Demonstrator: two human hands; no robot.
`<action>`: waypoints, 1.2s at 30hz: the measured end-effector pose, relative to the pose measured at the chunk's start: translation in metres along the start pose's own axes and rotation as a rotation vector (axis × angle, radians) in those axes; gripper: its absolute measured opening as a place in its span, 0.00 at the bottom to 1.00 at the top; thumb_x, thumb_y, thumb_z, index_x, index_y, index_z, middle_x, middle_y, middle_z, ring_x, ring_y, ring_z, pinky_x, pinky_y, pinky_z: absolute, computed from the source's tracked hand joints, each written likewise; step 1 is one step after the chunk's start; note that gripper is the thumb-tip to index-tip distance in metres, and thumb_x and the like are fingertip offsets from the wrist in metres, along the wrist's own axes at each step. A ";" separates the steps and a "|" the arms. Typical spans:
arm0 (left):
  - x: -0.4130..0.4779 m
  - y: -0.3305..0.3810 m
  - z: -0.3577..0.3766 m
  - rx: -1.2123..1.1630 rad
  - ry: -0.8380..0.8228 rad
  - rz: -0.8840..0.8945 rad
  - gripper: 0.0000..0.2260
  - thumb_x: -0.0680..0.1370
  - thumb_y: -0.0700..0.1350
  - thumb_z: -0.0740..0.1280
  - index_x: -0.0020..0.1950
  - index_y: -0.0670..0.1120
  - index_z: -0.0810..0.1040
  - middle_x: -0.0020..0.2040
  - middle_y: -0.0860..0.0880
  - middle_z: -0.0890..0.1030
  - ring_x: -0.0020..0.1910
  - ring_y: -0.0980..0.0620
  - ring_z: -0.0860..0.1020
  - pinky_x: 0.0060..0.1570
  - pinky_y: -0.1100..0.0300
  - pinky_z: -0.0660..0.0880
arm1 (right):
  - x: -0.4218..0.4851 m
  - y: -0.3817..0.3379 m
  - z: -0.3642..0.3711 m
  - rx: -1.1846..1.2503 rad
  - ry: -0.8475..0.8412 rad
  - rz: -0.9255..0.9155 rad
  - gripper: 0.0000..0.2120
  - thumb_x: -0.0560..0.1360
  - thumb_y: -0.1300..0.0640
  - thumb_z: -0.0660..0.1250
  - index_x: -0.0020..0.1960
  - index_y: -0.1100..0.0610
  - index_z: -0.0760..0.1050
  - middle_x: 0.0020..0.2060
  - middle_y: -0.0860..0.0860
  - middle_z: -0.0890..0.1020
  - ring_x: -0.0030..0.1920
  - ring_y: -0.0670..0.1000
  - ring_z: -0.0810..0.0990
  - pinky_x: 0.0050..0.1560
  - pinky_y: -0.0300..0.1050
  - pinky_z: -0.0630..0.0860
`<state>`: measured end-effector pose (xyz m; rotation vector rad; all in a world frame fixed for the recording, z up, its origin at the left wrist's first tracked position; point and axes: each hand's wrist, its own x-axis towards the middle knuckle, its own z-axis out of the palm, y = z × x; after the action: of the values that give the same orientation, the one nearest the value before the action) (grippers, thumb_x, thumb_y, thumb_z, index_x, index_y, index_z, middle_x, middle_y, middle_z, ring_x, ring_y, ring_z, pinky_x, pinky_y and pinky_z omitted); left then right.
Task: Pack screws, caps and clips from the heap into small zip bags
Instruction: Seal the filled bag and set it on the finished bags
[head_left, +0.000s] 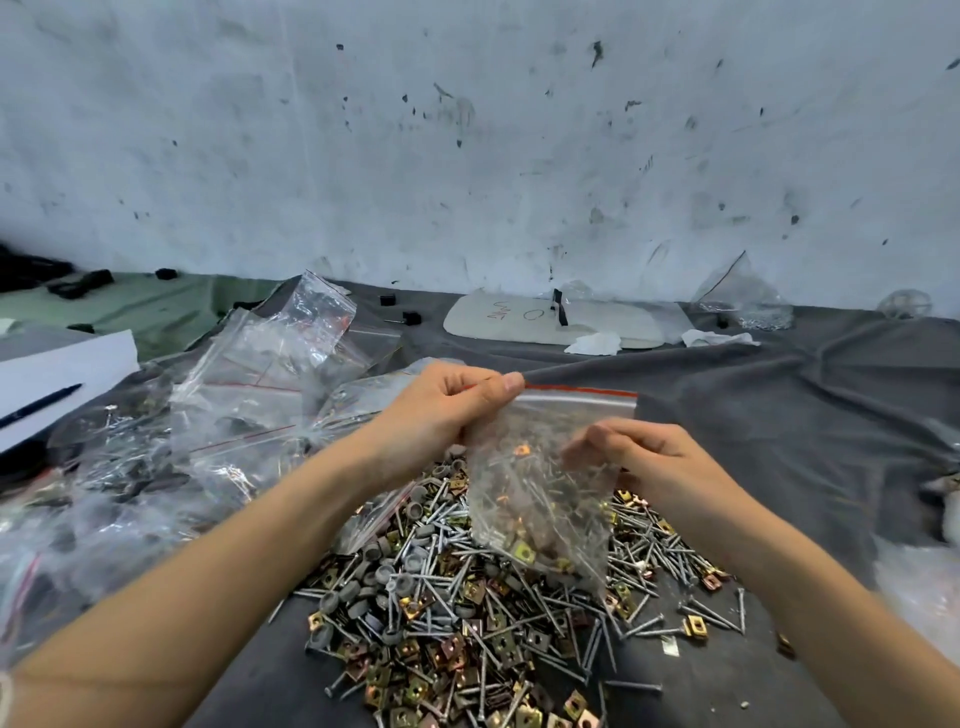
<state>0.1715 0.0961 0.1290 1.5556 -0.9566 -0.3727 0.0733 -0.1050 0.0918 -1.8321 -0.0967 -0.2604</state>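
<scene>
Clear zip bag, left hand pinching top — right hand pinching side, over heap

Two bare forearms, left hand, right hand, short plain nails

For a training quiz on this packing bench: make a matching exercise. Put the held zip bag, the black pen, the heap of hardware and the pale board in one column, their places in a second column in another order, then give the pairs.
Things
1. zip bag
2. black pen
3. heap of screws, caps and clips
4. pale board with red marks

Places
A. on the white paper at the left
B. held up by the left hand and the right hand
C. on the grey cloth, below the hands
D. at the far side, by the wall

Pairs: 1-B, 2-A, 3-C, 4-D
</scene>
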 end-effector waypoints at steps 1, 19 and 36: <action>0.001 -0.002 0.000 -0.048 0.022 -0.022 0.19 0.72 0.59 0.66 0.26 0.50 0.71 0.24 0.54 0.66 0.23 0.57 0.63 0.26 0.64 0.61 | 0.001 0.000 0.000 0.010 -0.006 0.005 0.13 0.75 0.48 0.62 0.45 0.49 0.84 0.45 0.50 0.86 0.47 0.47 0.83 0.45 0.36 0.75; -0.015 0.042 -0.057 -0.659 0.261 0.087 0.21 0.76 0.51 0.60 0.25 0.51 0.56 0.25 0.52 0.51 0.22 0.55 0.50 0.19 0.66 0.55 | -0.018 0.012 -0.021 0.075 0.157 0.102 0.13 0.73 0.49 0.63 0.42 0.55 0.83 0.41 0.54 0.85 0.43 0.52 0.84 0.29 0.39 0.75; -0.014 0.007 -0.032 0.260 -0.165 -0.309 0.25 0.76 0.69 0.57 0.68 0.60 0.73 0.62 0.63 0.78 0.61 0.65 0.75 0.68 0.57 0.68 | -0.022 0.000 -0.018 0.212 0.113 0.068 0.15 0.73 0.47 0.63 0.47 0.56 0.82 0.42 0.61 0.84 0.42 0.61 0.84 0.35 0.49 0.80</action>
<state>0.1835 0.1283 0.1396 1.9419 -0.9182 -0.6210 0.0491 -0.1207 0.0917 -1.6032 0.0164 -0.2945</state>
